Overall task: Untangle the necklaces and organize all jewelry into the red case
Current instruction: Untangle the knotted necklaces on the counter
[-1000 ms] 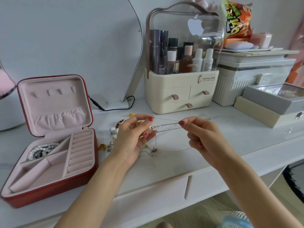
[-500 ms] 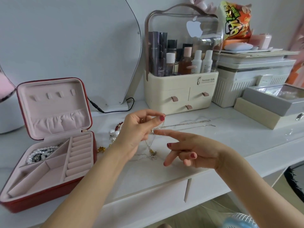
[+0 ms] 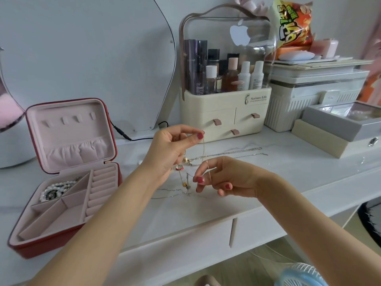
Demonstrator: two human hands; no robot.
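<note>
The left hand pinches a thin gold chain above the white surface; the right hand pinches it lower down. Other necklaces lie tangled beneath. Pulling hard could tighten knots or snap the chain. The red case sits open at left.

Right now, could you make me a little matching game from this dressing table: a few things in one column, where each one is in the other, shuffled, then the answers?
Things:
1. Pearl necklace
2. Thin gold chain
3. Snack bag
4. Bottles

Places:
A. On top of the white boxes at the back right
B. In the clear-lidded organizer
C. In a back compartment of the red case
D. Hanging between the left hand and the right hand

Pairs: 1-C, 2-D, 3-A, 4-B
</note>
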